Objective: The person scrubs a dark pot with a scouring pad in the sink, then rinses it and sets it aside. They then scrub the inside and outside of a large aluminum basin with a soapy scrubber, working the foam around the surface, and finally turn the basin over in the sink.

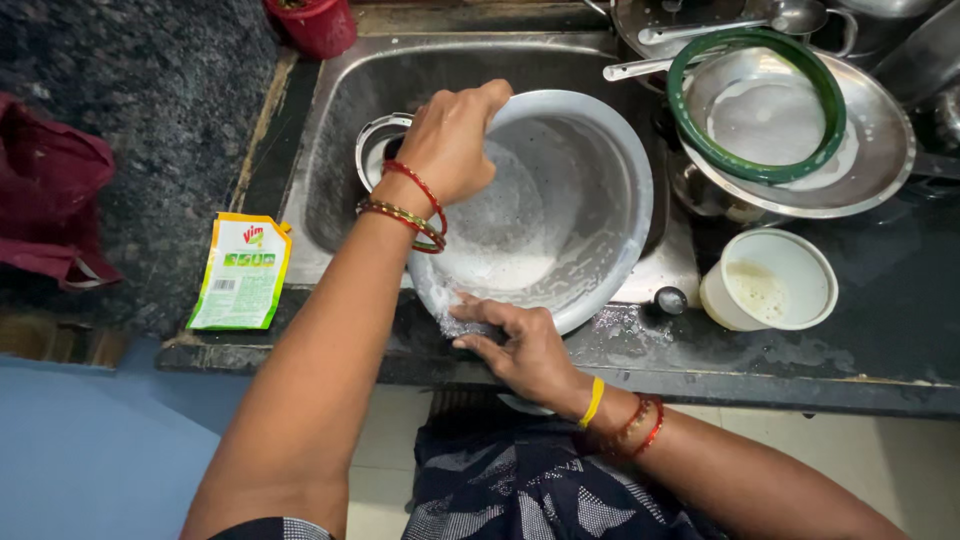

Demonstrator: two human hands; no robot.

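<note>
**Scrubbing the big steel bowl at the sink**

We're leaning over the steel sink point(330, 150) and holding a big steel bowl point(590, 190) tilted toward us, its lower rim resting on the front edge of the dark stone counter point(880, 330) while the rest of it is hanging over the basin. The inside is coated in white suds.

Our left hand point(455, 140) is gripping the bowl's far rim, fingers curled over the edge, red and gold bangles sitting at the wrist. Our right hand point(520, 350) is pressing down at the near rim, fingers closed on a soapy grey scrubber point(455, 322) that's mostly hidden under them and the foam. That wrist is wearing a yellow band and red bangles.

Around us:
- A yellow and green dish soap pouch point(240, 272) is lying flat at the counter's left front corner, well apart from the bowl.
- A white cup point(770, 280) with some residue inside is sitting on the counter just right of the bowl, and a small dark round knob-like thing point(670, 298) is lying between them.
- A wide steel plate point(880, 130) is resting at the sink's right side with a green ring point(755, 105) on it, and ladles point(720, 28) are lying behind it.
- A red container point(312, 22) is standing at the sink's back left corner.
- A maroon cloth point(45, 200) is bunched at the far left.
</note>
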